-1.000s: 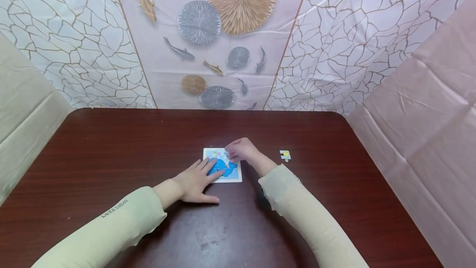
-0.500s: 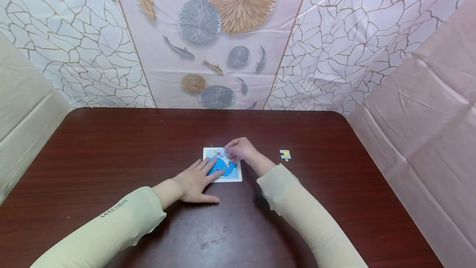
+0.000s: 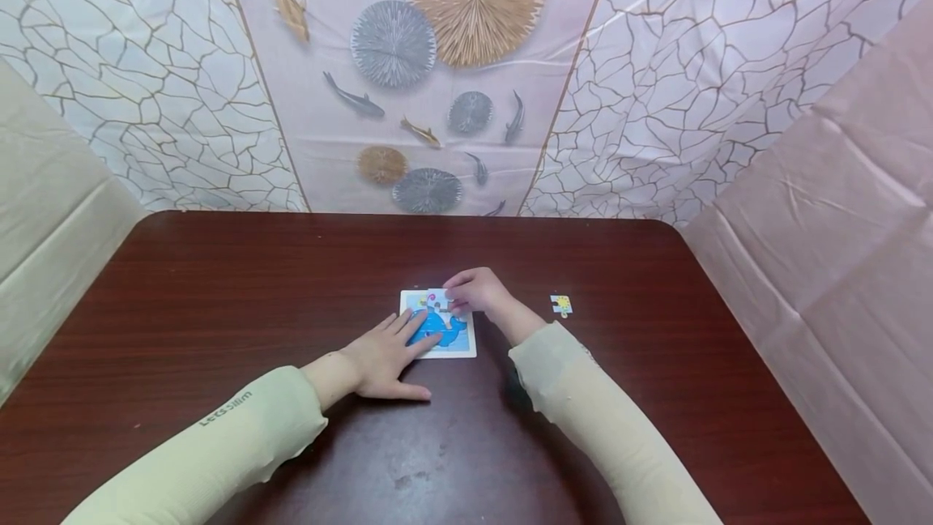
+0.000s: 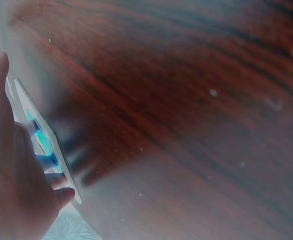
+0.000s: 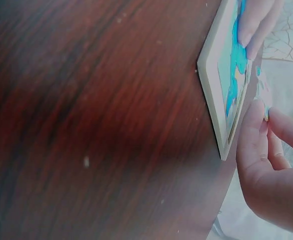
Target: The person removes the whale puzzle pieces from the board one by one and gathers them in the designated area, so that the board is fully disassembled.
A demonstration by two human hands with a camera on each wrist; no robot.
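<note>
A square jigsaw board point(image 3: 461, 353) with a pale frame and a blue whale picture lies mid-table. My left hand point(image 3: 381, 355) rests on its left part, fingers spread and straight. At the board's upper right, my right hand point(image 3: 481, 295) pinches a pale jigsaw piece point(image 3: 438, 296) with a pink curl on it. In the right wrist view, thumb and fingertips hold this piece point(image 5: 264, 95) tilted, just above the board's far part. The left wrist view shows the board edge point(image 4: 56, 145) beneath the left fingers. The hand and piece hide some of the upper right area.
Another jigsaw piece point(image 3: 561, 305), with a yellow sun-like shape, lies on the dark wooden table point(image 3: 291, 266) to the right of the board. Patterned cloth point(image 3: 510, 160) hangs behind the table's back edge.
The piece in my right hand has turned, and more of its face now shows at the board's top. My left hand stays on the board.
</note>
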